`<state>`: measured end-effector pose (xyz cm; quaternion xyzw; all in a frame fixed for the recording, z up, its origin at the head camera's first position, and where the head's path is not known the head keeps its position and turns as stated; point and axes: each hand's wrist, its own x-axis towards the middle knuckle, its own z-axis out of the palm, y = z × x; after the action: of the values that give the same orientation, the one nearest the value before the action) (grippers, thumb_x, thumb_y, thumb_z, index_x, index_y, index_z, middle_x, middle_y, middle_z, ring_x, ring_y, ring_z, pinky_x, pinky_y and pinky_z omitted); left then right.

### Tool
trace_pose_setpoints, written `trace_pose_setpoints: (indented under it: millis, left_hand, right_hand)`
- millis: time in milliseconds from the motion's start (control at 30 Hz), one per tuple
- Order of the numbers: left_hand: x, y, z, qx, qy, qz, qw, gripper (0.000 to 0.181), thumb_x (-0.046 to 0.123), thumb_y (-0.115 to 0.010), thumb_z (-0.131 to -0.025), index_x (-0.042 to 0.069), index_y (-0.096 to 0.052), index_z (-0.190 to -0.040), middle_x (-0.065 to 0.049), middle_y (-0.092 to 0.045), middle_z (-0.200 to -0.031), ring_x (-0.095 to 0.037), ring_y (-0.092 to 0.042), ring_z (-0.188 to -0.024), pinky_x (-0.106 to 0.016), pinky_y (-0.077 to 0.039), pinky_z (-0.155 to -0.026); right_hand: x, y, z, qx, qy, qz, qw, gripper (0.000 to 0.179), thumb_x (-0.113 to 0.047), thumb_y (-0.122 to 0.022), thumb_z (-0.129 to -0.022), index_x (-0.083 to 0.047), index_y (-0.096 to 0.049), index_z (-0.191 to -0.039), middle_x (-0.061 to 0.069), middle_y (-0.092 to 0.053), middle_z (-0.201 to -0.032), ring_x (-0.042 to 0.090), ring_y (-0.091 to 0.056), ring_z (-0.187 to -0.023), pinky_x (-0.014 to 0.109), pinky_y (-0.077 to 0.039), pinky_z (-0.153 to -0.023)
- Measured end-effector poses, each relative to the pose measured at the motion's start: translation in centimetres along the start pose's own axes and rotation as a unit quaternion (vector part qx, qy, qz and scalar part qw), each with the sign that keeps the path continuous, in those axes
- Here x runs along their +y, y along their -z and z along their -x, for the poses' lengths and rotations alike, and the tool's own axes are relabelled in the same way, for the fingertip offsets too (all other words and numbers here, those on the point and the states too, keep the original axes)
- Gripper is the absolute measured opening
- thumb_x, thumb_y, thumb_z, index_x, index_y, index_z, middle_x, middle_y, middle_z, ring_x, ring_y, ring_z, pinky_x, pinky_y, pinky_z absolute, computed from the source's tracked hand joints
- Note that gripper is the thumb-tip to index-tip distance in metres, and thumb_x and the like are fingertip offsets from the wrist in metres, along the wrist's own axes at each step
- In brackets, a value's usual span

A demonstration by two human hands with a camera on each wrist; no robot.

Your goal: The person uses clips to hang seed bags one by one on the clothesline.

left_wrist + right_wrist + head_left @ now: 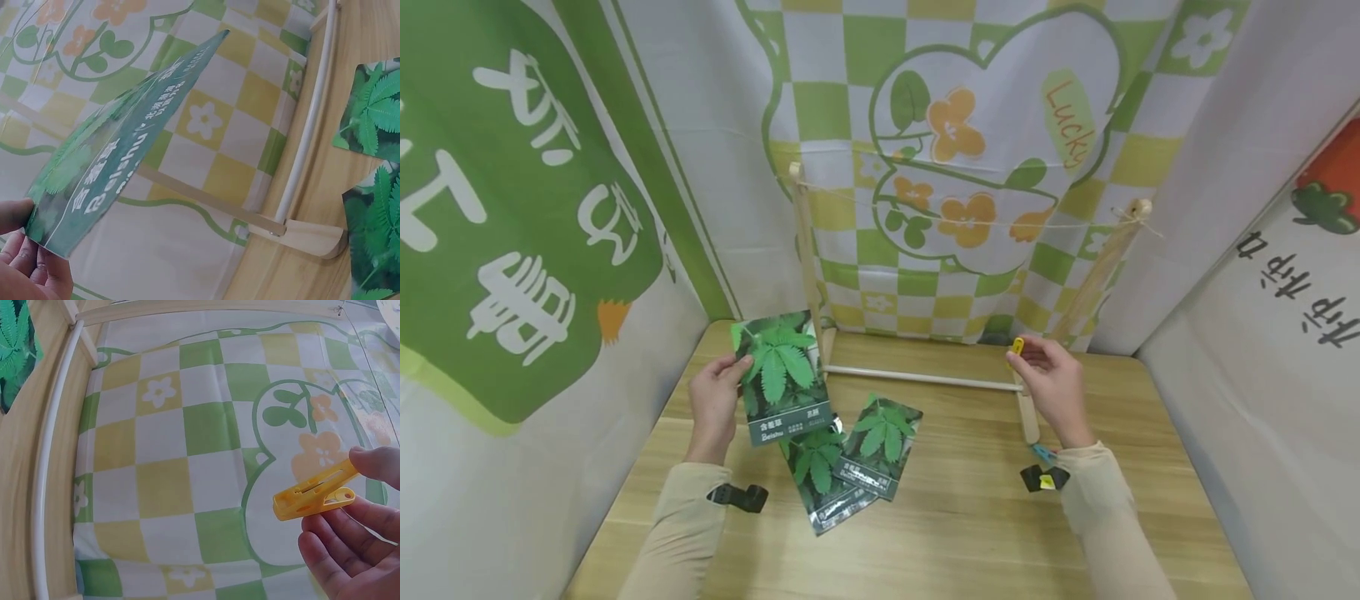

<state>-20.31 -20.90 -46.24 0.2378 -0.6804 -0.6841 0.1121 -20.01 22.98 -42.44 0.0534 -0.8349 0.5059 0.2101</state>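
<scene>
A seed packet [780, 375] with a green fern-like leaf printed on it is held up by its left edge in my left hand [713, 402], thumb in front and fingers behind. My right hand [1054, 386] pinches a yellow clothespin [312, 490] between thumb and fingers, near the right post of a wooden frame. Two more packets lie overlapping on the table: one on top [882, 446] and one beneath [820, 479]. Between the frame's left post [806, 242] and right post [1097, 271] runs a thin string [962, 221], with nothing hanging from it.
A white rod [925, 378] joins the frame's feet low over the wooden table [955, 533]. Beside my right wrist lie blue and red clothespins [1043, 452], partly hidden. A checkered cloth [880, 275] hangs close behind the frame, and printed cloth walls stand on both sides.
</scene>
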Motion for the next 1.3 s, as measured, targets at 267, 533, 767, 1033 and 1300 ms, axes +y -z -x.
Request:
trace_pose_setpoints:
  millis: [267, 533, 767, 1033, 1300]
  left_hand:
    - [0.4, -0.6, 0.2, -0.013, -0.002, -0.022, 0.9997, 0.042, 0.024, -0.067, -0.093, 0.0, -0.057, -0.127, 0.0, -0.067, -0.105, -0.001, -0.062, -0.086, -0.018, -0.054, -0.079]
    - [0.9, -1.2, 0.2, -0.017, -0.004, -0.028, 0.9994, 0.04, 0.025, -0.067, -0.093, 0.001, -0.058, -0.124, 0.004, -0.066, -0.099, -0.002, -0.062, -0.085, -0.017, -0.053, -0.076]
    - [1.7, -1.2, 0.1, -0.013, -0.017, -0.019, 0.9996, 0.038, 0.025, -0.068, -0.092, 0.001, -0.059, -0.12, 0.015, -0.063, -0.086, -0.001, -0.061, -0.081, -0.016, -0.052, -0.073]
    - [2.5, -1.6, 0.0, -0.024, -0.029, -0.026, 0.999, 0.036, 0.028, -0.068, -0.092, 0.005, -0.061, -0.118, 0.014, -0.065, -0.088, -0.002, -0.062, -0.084, -0.015, -0.052, -0.074]
    - [3.4, -1.9, -0.5, -0.033, -0.057, -0.026, 0.9975, 0.034, 0.028, -0.07, -0.091, 0.005, -0.063, -0.116, 0.017, -0.063, -0.084, 0.0, -0.06, -0.085, -0.014, -0.049, -0.072]
  right_hand:
    - [-0.9, 0.1, -0.9, -0.005, 0.025, -0.01, 0.9996, 0.031, -0.011, -0.074, -0.086, 0.004, -0.067, -0.112, 0.022, -0.069, -0.102, -0.006, -0.058, -0.083, 0.004, -0.047, -0.076]
    - [-2.3, 0.0, -1.9, -0.021, 0.034, -0.016, 0.9991, 0.034, -0.01, -0.074, -0.086, 0.005, -0.065, -0.115, 0.021, -0.068, -0.105, -0.007, -0.058, -0.083, 0.005, -0.048, -0.077]
    - [-3.0, -0.2, -3.3, -0.037, 0.066, 0.004, 0.9971, 0.032, -0.012, -0.074, -0.086, 0.003, -0.067, -0.114, 0.021, -0.069, -0.1, -0.006, -0.058, -0.082, 0.004, -0.048, -0.075]
    - [-3.8, -0.9, -4.7, -0.046, 0.104, 0.055, 0.992, 0.029, -0.014, -0.075, -0.086, -0.001, -0.069, -0.111, 0.014, -0.07, -0.096, 0.001, -0.06, -0.081, 0.015, -0.053, -0.074]
    - [-5.1, -1.6, -5.9, -0.049, 0.144, 0.067, 0.9861, 0.029, -0.016, -0.075, -0.086, -0.001, -0.069, -0.111, 0.013, -0.07, -0.098, 0.019, -0.064, -0.084, 0.023, -0.054, -0.076]
